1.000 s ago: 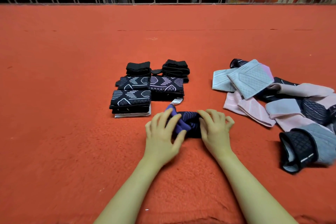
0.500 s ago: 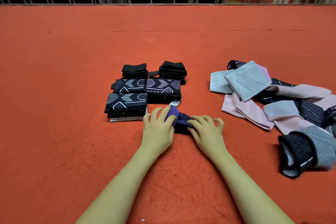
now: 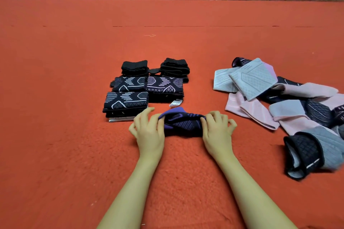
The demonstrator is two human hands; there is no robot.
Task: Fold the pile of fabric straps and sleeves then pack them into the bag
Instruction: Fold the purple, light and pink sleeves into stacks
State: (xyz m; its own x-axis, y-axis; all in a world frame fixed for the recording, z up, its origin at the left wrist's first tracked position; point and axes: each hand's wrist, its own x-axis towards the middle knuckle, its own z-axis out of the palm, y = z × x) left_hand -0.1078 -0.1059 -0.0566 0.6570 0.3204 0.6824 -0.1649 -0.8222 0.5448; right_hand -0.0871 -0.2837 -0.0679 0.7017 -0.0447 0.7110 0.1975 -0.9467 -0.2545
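Purple-black sleeve [image 3: 181, 123] lies on the carpet [image 3: 74, 154], pinched at its ends by my left hand [image 3: 149, 130] and right hand [image 3: 216, 130]; folded stacks [image 3: 128, 98] sit just beyond; unfolded pile [image 3: 288, 102] lies right.

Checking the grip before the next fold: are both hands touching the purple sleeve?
Touching. The head view shows the left hand and the right hand each pinching an end of the purple sleeve.

Red carpet [image 3: 74, 135] under sleeves [image 3: 279, 102]
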